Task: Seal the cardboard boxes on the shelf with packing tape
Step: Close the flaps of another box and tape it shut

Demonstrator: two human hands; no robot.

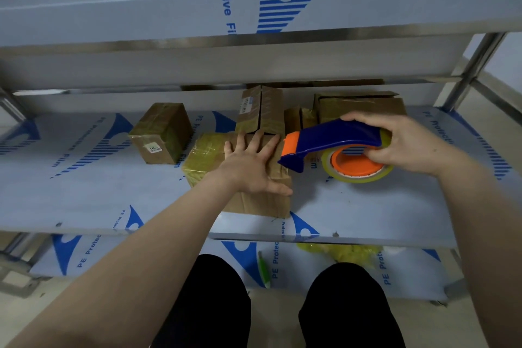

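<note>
The front box, a cardboard carton partly wrapped in yellowish tape, sat near the front edge of the middle shelf. The shelf was covered in blue-printed protective film. The left hand lay flat on the box's top, palm down. Its fingers were spread and straight and its thumb reached toward the box's right front corner.

Just right of that box, the right hand gripped the blue and orange tape dispenser. The fingers curled over the handle and the thumb pressed underneath by the tape roll. The dispenser's blue nose pointed at the box's right edge; whether it touched the cardboard could not be told.

Left of the front box and a little apart stood a small taped box with a white label on its near face. Directly behind the front box, and touching it, an upright box stood with its label on the left panel. Right of that one sat a low small box, and farther right a wide box rose behind the dispenser.

Below the front box, on the bottom shelf, lay a crumpled yellow wad and a thin green object. The person's knees in black trousers showed in front of it.
</note>
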